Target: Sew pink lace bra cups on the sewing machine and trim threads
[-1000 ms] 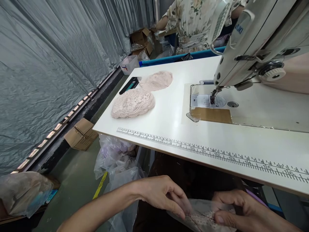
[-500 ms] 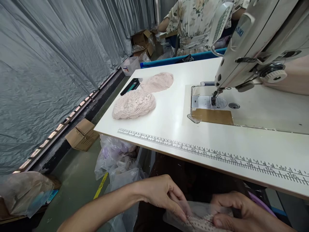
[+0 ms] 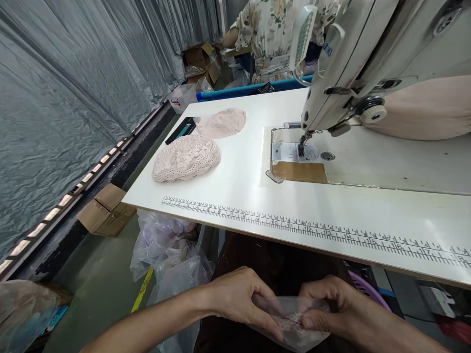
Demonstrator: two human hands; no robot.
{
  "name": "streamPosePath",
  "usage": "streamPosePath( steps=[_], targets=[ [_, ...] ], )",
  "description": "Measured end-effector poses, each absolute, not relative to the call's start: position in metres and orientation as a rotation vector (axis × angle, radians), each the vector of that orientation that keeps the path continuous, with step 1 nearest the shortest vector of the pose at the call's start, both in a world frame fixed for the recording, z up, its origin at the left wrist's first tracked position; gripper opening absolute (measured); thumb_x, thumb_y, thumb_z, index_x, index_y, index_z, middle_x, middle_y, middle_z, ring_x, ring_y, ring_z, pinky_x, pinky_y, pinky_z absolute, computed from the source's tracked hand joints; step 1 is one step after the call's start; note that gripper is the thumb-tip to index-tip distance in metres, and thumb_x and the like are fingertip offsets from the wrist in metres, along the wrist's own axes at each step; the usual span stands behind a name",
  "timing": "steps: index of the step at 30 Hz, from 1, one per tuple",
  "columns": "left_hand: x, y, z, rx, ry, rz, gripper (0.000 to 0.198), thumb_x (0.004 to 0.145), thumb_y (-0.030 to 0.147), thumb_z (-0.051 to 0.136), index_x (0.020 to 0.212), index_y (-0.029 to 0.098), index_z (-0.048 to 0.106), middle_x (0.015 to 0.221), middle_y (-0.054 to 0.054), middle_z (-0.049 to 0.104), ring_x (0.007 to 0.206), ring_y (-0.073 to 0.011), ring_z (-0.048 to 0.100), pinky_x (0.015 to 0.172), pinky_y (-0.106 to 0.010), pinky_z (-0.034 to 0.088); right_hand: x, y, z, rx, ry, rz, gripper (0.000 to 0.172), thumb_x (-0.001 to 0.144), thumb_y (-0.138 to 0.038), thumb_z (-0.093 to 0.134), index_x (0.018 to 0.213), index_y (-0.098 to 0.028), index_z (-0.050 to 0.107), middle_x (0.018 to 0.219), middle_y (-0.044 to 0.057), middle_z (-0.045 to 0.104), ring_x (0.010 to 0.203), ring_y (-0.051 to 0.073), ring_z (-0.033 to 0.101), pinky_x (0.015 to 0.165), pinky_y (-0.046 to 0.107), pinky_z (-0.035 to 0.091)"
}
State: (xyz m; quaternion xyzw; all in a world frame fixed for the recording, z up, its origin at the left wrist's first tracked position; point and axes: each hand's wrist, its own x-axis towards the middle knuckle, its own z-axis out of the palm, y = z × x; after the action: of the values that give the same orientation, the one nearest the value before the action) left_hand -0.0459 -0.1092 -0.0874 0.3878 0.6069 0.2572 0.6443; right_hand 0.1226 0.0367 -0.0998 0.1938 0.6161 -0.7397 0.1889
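My left hand (image 3: 245, 301) and my right hand (image 3: 331, 306) are close together over my lap, below the table's front edge. Between them is a piece of pale lace fabric with sheer material (image 3: 294, 333), pinched by the fingers of both hands. A pale pink lace piece (image 3: 187, 158) lies folded on the left part of the white table (image 3: 235, 186). Just behind it rests a smoother pink piece (image 3: 224, 122), beside a black and teal item (image 3: 183, 129).
A sewing machine (image 3: 342, 63) stands on the table's right side, with pink fabric (image 3: 427, 108) behind it. Plastic bags (image 3: 165, 240) and a cardboard box (image 3: 106, 211) are at the left on the floor. Across the table is a person in floral clothing (image 3: 274, 34).
The view has shifted right, so the table and machine appear further left. My hands have drawn slightly closer together, and the lace between them is more bunched.
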Motion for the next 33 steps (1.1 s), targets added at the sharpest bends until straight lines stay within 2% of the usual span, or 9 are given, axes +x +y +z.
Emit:
streamPosePath(
  steps=[3,9,14,18,25,29,33],
  targets=[
    [-0.047,-0.11,-0.092,0.872,1.346,0.59,0.032,0.067,0.039,0.075,0.091,0.018,0.074,0.073,0.0,0.071,0.067,-0.0117,0.062,0.06,-0.015,0.041,0.124,0.037,-0.1,0.534,1.753,-2.076,0.032,0.067,-0.045,0.075,0.068,-0.014,0.069,0.059,-0.002,0.055,0.057,0.011,0.045,0.055,0.021,0.032],
    [-0.053,-0.114,-0.091,0.757,1.268,0.584,0.053,0.056,0.058,0.075,0.09,0.017,0.074,0.078,-0.003,0.072,0.072,-0.0141,0.064,0.067,-0.018,0.045,0.12,0.035,-0.096,0.507,1.757,-2.068,0.03,0.068,-0.045,0.072,0.069,-0.015,0.071,0.06,-0.001,0.058,0.059,0.012,0.05,0.057,0.022,0.036],
    [-0.047,-0.106,-0.083,0.754,1.299,0.565,0.055,0.049,0.051,0.081,0.09,0.016,0.074,0.082,-0.004,0.072,0.076,-0.0158,0.064,0.066,-0.018,0.044,0.117,0.032,-0.093,0.513,1.746,-2.049,0.028,0.067,-0.042,0.072,0.069,-0.014,0.07,0.057,-0.003,0.053,0.057,0.011,0.047,0.055,0.021,0.035],
    [-0.042,-0.101,-0.083,0.744,1.343,0.598,0.052,0.054,0.054,0.077,0.086,0.014,0.074,0.075,-0.004,0.071,0.068,-0.0128,0.062,0.059,-0.016,0.041,0.119,0.033,-0.091,0.532,1.855,-1.935,0.025,0.07,-0.041,0.066,0.071,-0.016,0.07,0.059,-0.003,0.053,0.057,0.01,0.045,0.053,0.02,0.032],
    [-0.046,-0.109,-0.083,0.675,1.351,0.612,0.044,0.052,0.05,0.08,0.08,0.017,0.075,0.07,0.0,0.07,0.066,-0.0119,0.062,0.062,-0.017,0.044,0.13,0.039,-0.096,0.512,2.016,-1.771,0.021,0.072,-0.042,0.064,0.071,-0.021,0.069,0.069,-0.001,0.063,0.07,0.016,0.054,0.06,0.02,0.039],
    [-0.047,-0.11,-0.079,0.665,1.362,0.599,0.043,0.05,0.049,0.081,0.079,0.018,0.075,0.068,0.0,0.069,0.066,-0.0125,0.062,0.062,-0.017,0.044,0.13,0.038,-0.099,0.483,2.072,-1.753,0.021,0.073,-0.041,0.063,0.068,-0.021,0.067,0.065,-0.002,0.06,0.066,0.015,0.052,0.058,0.021,0.037],
    [-0.047,-0.107,-0.076,0.637,1.341,0.599,0.049,0.044,0.051,0.082,0.08,0.018,0.075,0.069,0.0,0.069,0.068,-0.0136,0.063,0.065,-0.019,0.046,0.128,0.036,-0.096,0.485,2.061,-1.759,0.023,0.072,-0.043,0.063,0.069,-0.021,0.067,0.065,-0.002,0.06,0.065,0.015,0.052,0.057,0.021,0.037]
  ],
)
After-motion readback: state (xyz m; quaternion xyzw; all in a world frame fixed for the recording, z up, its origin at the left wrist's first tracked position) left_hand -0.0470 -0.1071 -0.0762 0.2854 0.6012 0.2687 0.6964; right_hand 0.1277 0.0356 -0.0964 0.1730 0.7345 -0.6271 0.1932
